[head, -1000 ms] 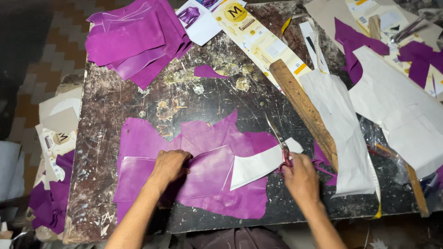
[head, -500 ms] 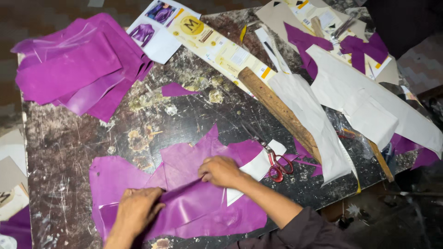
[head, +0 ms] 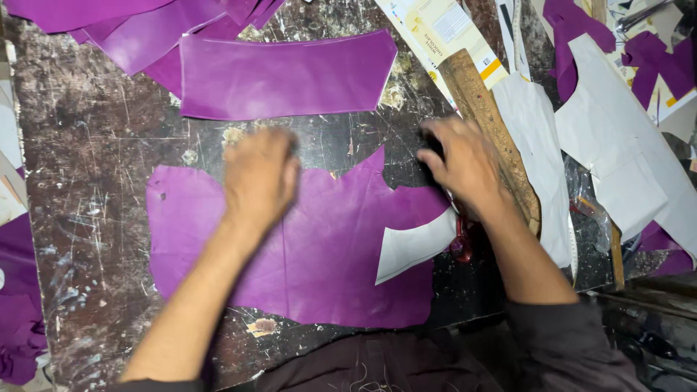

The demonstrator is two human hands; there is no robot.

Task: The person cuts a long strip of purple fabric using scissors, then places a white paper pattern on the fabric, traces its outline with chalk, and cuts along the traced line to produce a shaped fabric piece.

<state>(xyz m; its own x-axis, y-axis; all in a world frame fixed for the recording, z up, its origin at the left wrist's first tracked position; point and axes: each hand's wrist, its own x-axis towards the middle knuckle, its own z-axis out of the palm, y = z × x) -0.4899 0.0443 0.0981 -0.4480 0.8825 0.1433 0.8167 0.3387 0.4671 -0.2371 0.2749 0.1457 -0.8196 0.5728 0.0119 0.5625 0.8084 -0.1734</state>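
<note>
- Purple leather everywhere on this bench. The big ragged-edged purple hide (head: 319, 254) lies flat on the dark, scratched worktable (head: 94, 145), close to the near edge and right in front of the person.
- Left hand (head: 260, 176) is pressed palm-down on the upper edge of that hide, fingers together and fairly flat, not gripping anything. It's a bit blurred, so finer detail is hard to make out.
- Right hand (head: 465, 163) sits at the hide's top right corner, knuckles up and fingers curled down toward the table. Blurry too, and I honestly can't tell if it's pinching something or just resting there.
- White paper pattern piece (head: 414, 245) lies on the right side of the hide, partly under the right wrist.
- Red-handled scissors (head: 462, 245) peek out just beside that pattern, mostly hidden by the forearm.
- Long wooden strip (head: 494, 131) runs diagonally right next to the right hand, touching it or nearly so.
- A cut purple panel (head: 283, 76) with angled ends lies flat above the hands, well apart from the hide, with more purple pieces (head: 131, 29) stacked at the top left.
- White sheets (head: 617, 160) and more purple scraps (head: 657, 62) are spread across the right side.
</note>
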